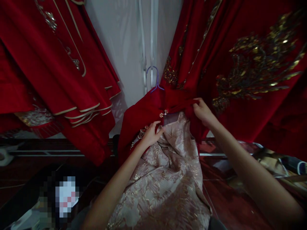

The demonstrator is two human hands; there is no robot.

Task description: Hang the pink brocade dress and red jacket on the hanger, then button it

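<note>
A red jacket (pixel 140 110) with beaded trim and a jewelled clasp (pixel 164 113) at its neck hangs on a purple hanger (pixel 157 83). Inside its open front is a pale pink brocade dress (pixel 168 166) with a shiny gold pattern, draped down toward me. My left hand (pixel 151 135) lies at the jacket's front edge near the dress's neckline, its thumb and forefinger apart. At the jacket's other side, my right hand (pixel 202 111) pinches the red cloth near the shoulder and holds that side outward.
Red embroidered garments (pixel 91 86) hang at the left. More red garments (pixel 206 64) with gold sequin work hang at the right. Behind stands a pale wall (pixel 115 38) with white vertical strips (pixel 152 41). Plastic-wrapped items (pixel 271 163) lie low at the right.
</note>
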